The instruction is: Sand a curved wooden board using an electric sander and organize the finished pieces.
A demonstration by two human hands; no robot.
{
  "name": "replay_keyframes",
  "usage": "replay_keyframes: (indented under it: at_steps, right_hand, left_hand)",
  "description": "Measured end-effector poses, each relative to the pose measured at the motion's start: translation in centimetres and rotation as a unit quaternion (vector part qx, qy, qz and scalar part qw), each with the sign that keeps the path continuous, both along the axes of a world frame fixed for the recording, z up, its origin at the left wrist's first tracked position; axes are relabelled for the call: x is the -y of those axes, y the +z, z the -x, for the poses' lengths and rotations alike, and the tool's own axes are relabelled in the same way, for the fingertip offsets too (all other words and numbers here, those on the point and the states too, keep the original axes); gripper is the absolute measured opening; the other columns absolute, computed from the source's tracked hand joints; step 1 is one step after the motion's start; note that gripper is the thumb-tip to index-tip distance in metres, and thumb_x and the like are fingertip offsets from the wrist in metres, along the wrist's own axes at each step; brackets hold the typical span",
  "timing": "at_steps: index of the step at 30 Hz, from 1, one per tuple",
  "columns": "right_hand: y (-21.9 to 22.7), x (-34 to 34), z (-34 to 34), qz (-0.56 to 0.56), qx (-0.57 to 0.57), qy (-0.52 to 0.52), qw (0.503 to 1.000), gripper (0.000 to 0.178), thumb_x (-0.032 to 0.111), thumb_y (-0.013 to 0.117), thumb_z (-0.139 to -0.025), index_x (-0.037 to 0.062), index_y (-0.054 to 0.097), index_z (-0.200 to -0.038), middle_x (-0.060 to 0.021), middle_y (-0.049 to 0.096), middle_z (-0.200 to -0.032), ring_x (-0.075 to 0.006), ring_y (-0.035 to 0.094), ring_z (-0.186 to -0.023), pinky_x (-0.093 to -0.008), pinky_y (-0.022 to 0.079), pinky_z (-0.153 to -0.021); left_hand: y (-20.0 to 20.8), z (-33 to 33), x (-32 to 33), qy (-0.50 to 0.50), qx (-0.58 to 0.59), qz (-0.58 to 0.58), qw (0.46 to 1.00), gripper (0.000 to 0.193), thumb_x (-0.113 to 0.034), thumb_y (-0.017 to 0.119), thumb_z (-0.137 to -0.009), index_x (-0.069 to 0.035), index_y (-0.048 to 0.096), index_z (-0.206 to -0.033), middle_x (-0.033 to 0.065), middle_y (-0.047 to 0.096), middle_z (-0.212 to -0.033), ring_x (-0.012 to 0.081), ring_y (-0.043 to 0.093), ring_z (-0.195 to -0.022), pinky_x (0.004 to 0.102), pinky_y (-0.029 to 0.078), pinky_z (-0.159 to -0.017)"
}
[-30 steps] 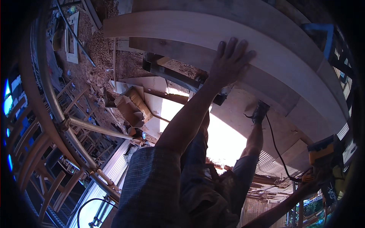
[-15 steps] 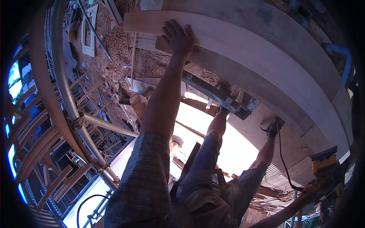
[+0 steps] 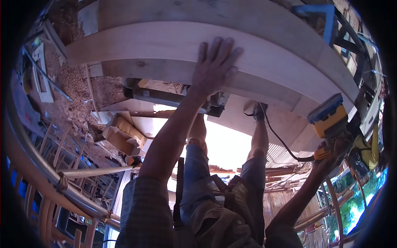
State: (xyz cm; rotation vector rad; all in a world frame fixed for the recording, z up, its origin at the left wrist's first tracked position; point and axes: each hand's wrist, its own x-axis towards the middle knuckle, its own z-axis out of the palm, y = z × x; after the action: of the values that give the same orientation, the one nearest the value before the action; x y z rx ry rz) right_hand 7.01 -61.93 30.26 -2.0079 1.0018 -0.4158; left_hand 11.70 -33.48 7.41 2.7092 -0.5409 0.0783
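Observation:
A long, pale, curved wooden board (image 3: 144, 41) sweeps across the far part of the view. My left hand (image 3: 215, 62) reaches over its near edge with the fingers spread and appears to rest flat on the wood, holding nothing. At the right, my right hand (image 3: 341, 146) is wrapped round a yellow-and-black corded power sander (image 3: 331, 122). The sander's flat, dark blue-edged pad is tilted up beside the right end of the board. From its handle, a black cord (image 3: 285, 144) runs toward my foot.
A wider wooden panel (image 3: 173, 10) lies beyond the board. Under it stands a dark metal beam (image 3: 161, 99). Metal scaffold tubing (image 3: 41, 159) and wooden frames fill the left. A cardboard box (image 3: 120, 134) sits among wood shavings. A blue metal frame (image 3: 328, 20) stands far right.
The view has swung to the right. My left hand has shifted from near the board's left end toward its middle, fingers spread wider. My right hand and the sander now show more fully.

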Motion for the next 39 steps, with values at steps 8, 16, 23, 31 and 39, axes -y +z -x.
replay_keyframes:
  at_steps: [8, 16, 23, 31, 39]
  right_hand:
    - [-0.7, 1.0, -1.1, -0.081, 0.005, 0.090, 0.993, 0.069, 0.025, 0.073, -0.069, -0.0022, 0.040, -0.123, -0.0127, 0.052, -0.104, -0.0206, 0.057, -0.090, -0.0274, 0.052, -0.073]
    - [-2.0, 0.7, -0.1, 0.097, -0.080, 0.216, 0.968, 0.074, 0.004, 0.073, -0.065, -0.0006, 0.036, -0.129, -0.0149, 0.051, -0.117, -0.0239, 0.052, -0.108, -0.0334, 0.046, -0.089]
    - [-2.4, -1.6, -0.2, 0.199, -0.051, 0.335, 0.920, 0.087, 0.026, 0.083, -0.058, 0.0022, 0.036, -0.128, -0.0166, 0.050, -0.107, -0.0316, 0.057, -0.095, -0.0388, 0.051, -0.074]
    - [-2.6, -1.8, -0.9, 0.229, -0.050, 0.369, 0.899, 0.084, 0.025, 0.082, -0.059, 0.0021, 0.038, -0.126, -0.0155, 0.052, -0.108, -0.0297, 0.057, -0.097, -0.0370, 0.050, -0.077]
    - [-2.9, -1.8, -1.7, 0.272, -0.029, 0.447, 0.852, 0.088, 0.031, 0.084, -0.057, 0.0017, 0.035, -0.125, -0.0149, 0.047, -0.102, -0.0259, 0.060, -0.084, -0.0325, 0.057, -0.060]
  left_hand:
    - [-2.8, -1.6, -13.1, 0.364, -0.042, -0.126, 0.922, 0.068, -0.057, 0.033, -0.090, -0.014, 0.025, -0.141, 0.0198, 0.030, -0.140, 0.0426, 0.027, -0.129, 0.0588, 0.025, -0.099]
    - [14.6, 1.3, 7.2, 0.146, -0.137, 0.332, 0.922, 0.026, -0.014, 0.063, -0.083, -0.008, 0.058, -0.107, 0.0127, 0.051, -0.094, 0.0248, 0.055, -0.086, 0.0353, 0.046, -0.069]
    - [20.2, 1.8, 12.7, -0.001, -0.193, 0.418, 0.888, 0.052, -0.031, 0.075, -0.070, -0.010, 0.052, -0.112, 0.0083, 0.048, -0.092, 0.0215, 0.050, -0.084, 0.0340, 0.044, -0.069]
    - [19.1, 1.2, 12.5, -0.003, -0.190, 0.381, 0.905, 0.053, -0.029, 0.078, -0.066, -0.010, 0.052, -0.108, 0.0075, 0.049, -0.090, 0.0226, 0.049, -0.085, 0.0360, 0.043, -0.071]
    - [18.9, 1.1, 12.1, 0.030, -0.219, 0.408, 0.886, 0.052, -0.029, 0.079, -0.065, -0.009, 0.053, -0.106, 0.0068, 0.051, -0.091, 0.0211, 0.051, -0.083, 0.0354, 0.044, -0.069]
